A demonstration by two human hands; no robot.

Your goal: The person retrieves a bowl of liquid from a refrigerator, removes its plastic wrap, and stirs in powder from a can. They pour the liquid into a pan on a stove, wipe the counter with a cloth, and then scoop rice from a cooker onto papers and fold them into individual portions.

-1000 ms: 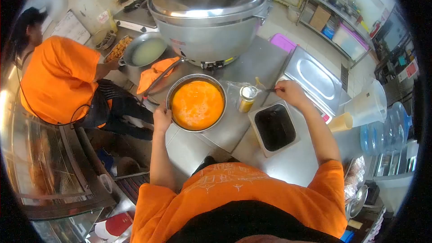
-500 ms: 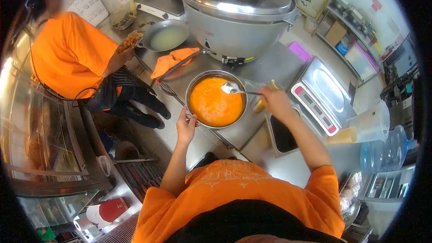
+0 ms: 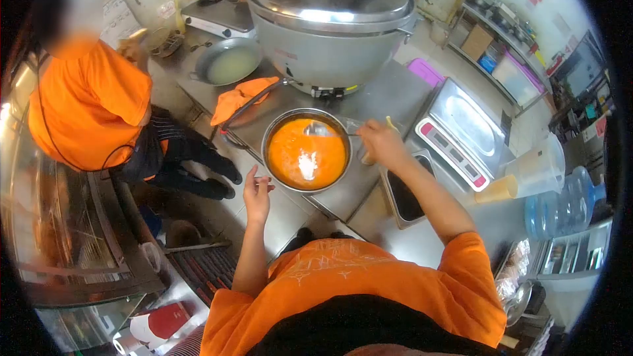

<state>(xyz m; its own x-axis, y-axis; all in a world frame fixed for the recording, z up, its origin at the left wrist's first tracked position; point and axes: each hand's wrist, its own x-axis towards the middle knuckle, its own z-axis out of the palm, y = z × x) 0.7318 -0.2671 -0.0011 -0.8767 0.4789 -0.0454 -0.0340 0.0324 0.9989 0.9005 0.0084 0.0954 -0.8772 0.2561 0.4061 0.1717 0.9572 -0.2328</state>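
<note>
A round metal bowl (image 3: 266, 170) full of orange liquid (image 3: 290, 148) stands at the counter's front edge. My right hand (image 3: 382, 143) is closed on the handle of a metal spoon (image 3: 319, 130), whose head lies at the liquid's surface by the far side of the bowl. On the orange surface a bright white patch shows, nearer to me. Just off the bowl's left front rim is my left hand (image 3: 258, 196), open, with its fingers apart and nothing in it.
Behind the bowl stands a large lidded cooker (image 3: 326, 43). An orange cloth (image 3: 241, 99) and a pan of pale liquid (image 3: 229, 62) lie left of it. A digital scale (image 3: 455, 142) and a dark rectangular tray (image 3: 407, 191) are at right. Another person (image 3: 92, 105) stands at left.
My left hand has come off the bowl's rim. The spoon's head has dipped to the liquid, and a white patch now shows there. The other person has turned away, towards the back.
</note>
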